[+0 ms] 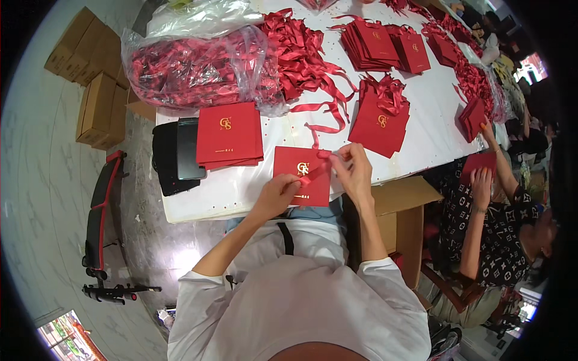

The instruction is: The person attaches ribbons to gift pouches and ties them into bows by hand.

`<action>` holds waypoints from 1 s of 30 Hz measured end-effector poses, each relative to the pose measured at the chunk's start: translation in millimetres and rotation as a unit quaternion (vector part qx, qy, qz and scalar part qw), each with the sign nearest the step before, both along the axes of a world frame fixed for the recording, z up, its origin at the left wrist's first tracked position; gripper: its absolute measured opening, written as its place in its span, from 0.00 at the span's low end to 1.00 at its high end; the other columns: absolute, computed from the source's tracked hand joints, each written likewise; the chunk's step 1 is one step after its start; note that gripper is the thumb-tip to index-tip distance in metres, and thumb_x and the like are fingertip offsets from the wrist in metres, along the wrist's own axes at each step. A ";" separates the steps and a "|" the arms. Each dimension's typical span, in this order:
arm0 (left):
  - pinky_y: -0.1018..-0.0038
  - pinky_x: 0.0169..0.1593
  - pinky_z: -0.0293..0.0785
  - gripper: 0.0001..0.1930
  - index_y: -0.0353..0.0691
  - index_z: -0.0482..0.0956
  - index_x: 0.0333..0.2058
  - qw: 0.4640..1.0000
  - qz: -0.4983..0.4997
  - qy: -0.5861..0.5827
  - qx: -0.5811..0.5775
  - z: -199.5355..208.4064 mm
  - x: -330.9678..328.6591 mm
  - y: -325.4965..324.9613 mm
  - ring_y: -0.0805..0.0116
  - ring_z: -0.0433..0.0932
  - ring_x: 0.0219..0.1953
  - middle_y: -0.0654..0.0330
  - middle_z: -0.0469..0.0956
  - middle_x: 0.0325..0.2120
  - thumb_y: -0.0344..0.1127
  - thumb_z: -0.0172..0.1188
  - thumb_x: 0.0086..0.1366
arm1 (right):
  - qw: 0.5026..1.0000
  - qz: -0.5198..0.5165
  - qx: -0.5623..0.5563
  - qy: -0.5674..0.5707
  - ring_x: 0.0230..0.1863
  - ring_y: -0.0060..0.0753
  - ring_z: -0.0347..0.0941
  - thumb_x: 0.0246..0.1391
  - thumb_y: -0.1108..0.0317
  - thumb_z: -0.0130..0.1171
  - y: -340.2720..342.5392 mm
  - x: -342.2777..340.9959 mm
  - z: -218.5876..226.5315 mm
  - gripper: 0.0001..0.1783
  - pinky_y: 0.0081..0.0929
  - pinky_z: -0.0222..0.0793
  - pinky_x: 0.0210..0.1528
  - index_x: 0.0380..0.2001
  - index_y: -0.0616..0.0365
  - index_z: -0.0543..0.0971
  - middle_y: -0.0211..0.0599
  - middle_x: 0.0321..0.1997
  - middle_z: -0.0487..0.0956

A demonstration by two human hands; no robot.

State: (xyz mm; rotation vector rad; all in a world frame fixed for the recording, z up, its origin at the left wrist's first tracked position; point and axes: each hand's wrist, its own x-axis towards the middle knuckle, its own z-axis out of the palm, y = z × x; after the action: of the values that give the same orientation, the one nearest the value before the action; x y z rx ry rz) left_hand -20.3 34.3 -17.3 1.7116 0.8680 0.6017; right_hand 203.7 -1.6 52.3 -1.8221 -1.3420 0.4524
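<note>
A flat red paper gift bag (286,159) with a gold emblem lies in front of me at the table's near edge. Across its face runs a short red satin ribbon (313,174). My left hand (277,197) is closed, pinching one end of this ribbon over the bag's lower left. At the bag's upper right corner, my right hand (354,170) pinches the ribbon's other end. To the left sits a stack of red gift bags (232,133). More red bags with ribbon handles (374,129) lie beyond my right hand.
A clear plastic sack of red ribbons (198,66) and a loose ribbon heap (295,51) cover the far left. Bag stacks (368,45) stand farther back. A black phone (188,147) lies at the left. An open carton (406,198) and a co-worker (487,234) are at my right.
</note>
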 end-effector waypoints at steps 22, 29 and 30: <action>0.71 0.37 0.77 0.14 0.34 0.73 0.45 0.990 0.105 0.082 -0.033 44.2 -6.6 4.8 0.64 0.80 0.34 0.54 0.80 0.33 0.30 0.64 0.63 | 0.974 0.189 -0.055 0.112 0.31 0.30 0.73 0.54 0.71 0.65 9.5 -27.5 -12.7 0.07 0.26 0.69 0.35 0.34 0.62 0.79 0.36 0.30 0.77; 0.60 0.49 0.71 0.24 0.35 0.69 0.48 0.980 0.102 0.062 0.157 16.1 8.5 -10.9 0.47 0.71 0.46 0.46 0.66 0.46 0.28 0.69 0.54 | 0.993 0.119 -0.012 0.009 0.26 0.36 0.75 0.53 0.68 0.66 12.5 -29.3 -24.3 0.08 0.30 0.70 0.30 0.32 0.61 0.78 0.38 0.28 0.77; 0.60 0.48 0.73 0.26 0.35 0.69 0.50 0.978 0.105 0.079 0.161 19.4 11.7 -7.4 0.46 0.72 0.46 0.46 0.66 0.47 0.29 0.69 0.54 | 0.995 0.104 0.001 0.003 0.26 0.36 0.76 0.53 0.69 0.66 11.4 -28.7 -25.1 0.08 0.31 0.71 0.30 0.32 0.61 0.78 0.39 0.28 0.77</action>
State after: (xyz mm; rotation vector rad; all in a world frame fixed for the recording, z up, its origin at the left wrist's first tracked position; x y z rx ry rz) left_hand -8.6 26.9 2.2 1.9928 1.1226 0.7900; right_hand 175.0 9.8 27.3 -1.6839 -1.5345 0.5660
